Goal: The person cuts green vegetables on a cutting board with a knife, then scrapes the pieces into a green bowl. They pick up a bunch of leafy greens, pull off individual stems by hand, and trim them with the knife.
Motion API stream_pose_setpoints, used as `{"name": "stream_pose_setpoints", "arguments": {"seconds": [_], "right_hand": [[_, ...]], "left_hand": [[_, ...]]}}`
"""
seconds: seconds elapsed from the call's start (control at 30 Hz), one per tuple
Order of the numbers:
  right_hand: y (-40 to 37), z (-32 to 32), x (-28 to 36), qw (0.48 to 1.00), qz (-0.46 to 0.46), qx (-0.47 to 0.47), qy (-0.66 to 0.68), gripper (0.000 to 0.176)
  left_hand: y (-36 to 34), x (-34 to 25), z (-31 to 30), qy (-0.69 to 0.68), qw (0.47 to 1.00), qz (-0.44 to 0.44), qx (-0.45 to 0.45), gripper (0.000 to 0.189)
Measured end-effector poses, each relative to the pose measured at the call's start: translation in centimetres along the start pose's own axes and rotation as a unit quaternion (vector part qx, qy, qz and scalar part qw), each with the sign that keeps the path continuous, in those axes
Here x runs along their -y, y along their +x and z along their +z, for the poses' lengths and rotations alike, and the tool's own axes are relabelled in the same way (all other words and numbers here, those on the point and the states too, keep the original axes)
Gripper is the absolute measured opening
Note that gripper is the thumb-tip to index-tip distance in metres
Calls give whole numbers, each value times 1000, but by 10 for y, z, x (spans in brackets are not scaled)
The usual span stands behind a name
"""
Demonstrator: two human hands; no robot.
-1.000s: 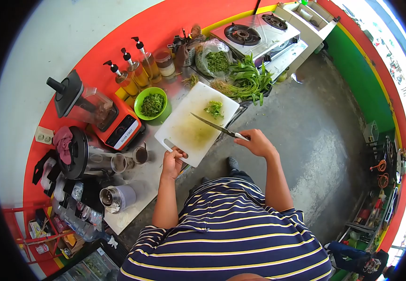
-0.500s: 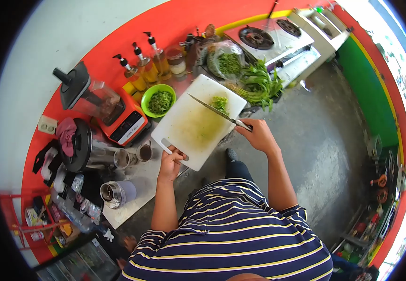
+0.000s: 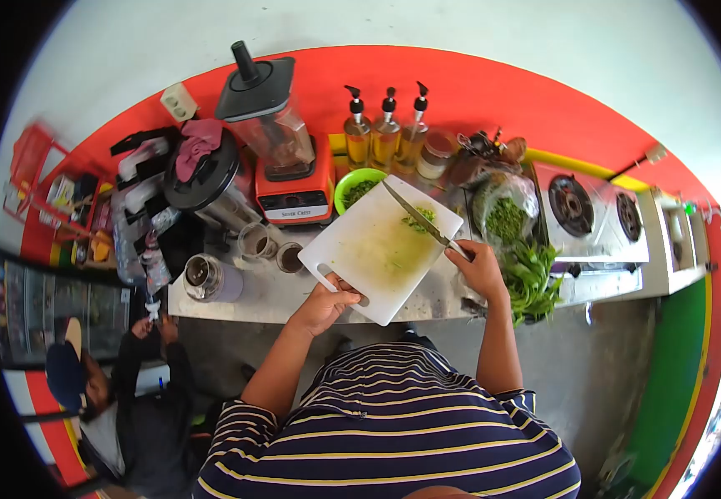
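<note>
My left hand (image 3: 327,306) grips a white cutting board (image 3: 360,241) by the handle slot at its near left corner. The board is held tilted over the counter, and its far edge partly covers a lime-green bowl (image 3: 346,185) of chopped greens. In my right hand (image 3: 478,270) is a kitchen knife (image 3: 420,214) by its handle. The blade lies across the board's upper part, beside a small heap of chopped greens (image 3: 418,219). Green wet stains mark the board's middle. To the right of my right hand are leafy greens (image 3: 531,287) and a plastic bag of chopped greens (image 3: 506,218).
Behind the board stand a red blender (image 3: 295,195), several pump bottles (image 3: 385,133) and a lidded jar (image 3: 436,156). A steel canister (image 3: 210,279) and two cups are on the left of the counter (image 3: 260,308). A gas stove (image 3: 597,216) is at right. Another person (image 3: 127,407) is at lower left.
My view has turned left, bringing the other person into sight. The board has come closer to the green bowl and now overlaps it. Both hands keep their grips.
</note>
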State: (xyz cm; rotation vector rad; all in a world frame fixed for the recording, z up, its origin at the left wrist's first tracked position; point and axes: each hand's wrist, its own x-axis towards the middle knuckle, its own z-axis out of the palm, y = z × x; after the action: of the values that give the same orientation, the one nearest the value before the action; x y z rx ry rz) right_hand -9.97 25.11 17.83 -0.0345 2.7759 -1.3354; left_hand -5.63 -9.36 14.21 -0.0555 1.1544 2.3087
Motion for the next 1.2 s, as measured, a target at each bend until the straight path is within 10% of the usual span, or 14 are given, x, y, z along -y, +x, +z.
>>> {"name": "stream_pose_setpoints", "arguments": {"seconds": [0.53,1.2], "right_hand": [[55,3,13,992,-111,67,1,30],[30,26,34,997,-20,19,-77,27]], "left_hand": [[1,-60,10,14,996,5,-93,49],[-7,-97,16,-74,989,-116,-45,51]]}}
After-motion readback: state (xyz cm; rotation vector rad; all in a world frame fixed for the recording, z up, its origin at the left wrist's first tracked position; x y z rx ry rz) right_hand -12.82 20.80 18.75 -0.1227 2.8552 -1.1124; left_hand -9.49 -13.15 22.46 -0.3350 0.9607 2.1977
